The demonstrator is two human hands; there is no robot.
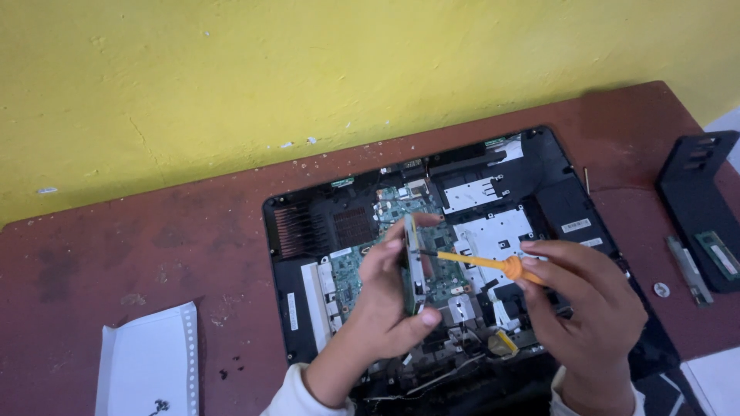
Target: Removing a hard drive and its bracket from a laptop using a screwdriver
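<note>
Near the frame's centre, over the opened laptop, the left hand is clamping a small drive module upright, exposing its edge, while the right hand is pinching an orange screwdriver against it.

Bare table left of opened laptop; right side crowded (black cover, memory stick).
</note>
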